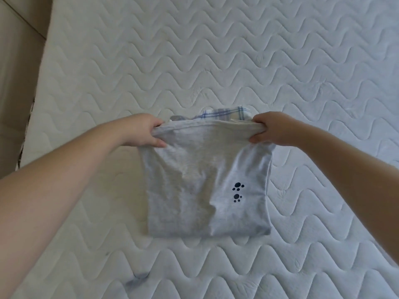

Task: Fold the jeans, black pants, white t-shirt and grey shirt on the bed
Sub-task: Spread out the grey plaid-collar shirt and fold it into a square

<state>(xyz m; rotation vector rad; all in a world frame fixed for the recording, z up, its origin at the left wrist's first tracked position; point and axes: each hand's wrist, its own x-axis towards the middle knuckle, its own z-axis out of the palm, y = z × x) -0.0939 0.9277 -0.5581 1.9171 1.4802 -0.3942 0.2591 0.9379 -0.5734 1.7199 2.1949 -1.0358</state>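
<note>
Left grip: the left hand [144,132] pinches the far left corner of the grey shirt [203,173].
Right grip: the right hand [272,131] clamps the far right corner.
Shirt: partly folded, its far edge lifted, the rest lying toward the person on the bed [216,50].
Long axis: the held edge runs hand to hand, both equally near.
Behind: a plaid cloth [224,114], possibly another garment.

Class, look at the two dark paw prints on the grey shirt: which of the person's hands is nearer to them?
Right. The right hand grips the grey shirt's top edge above the paw prints, on their side; the left hand grips the opposite corner, farther off.
</note>
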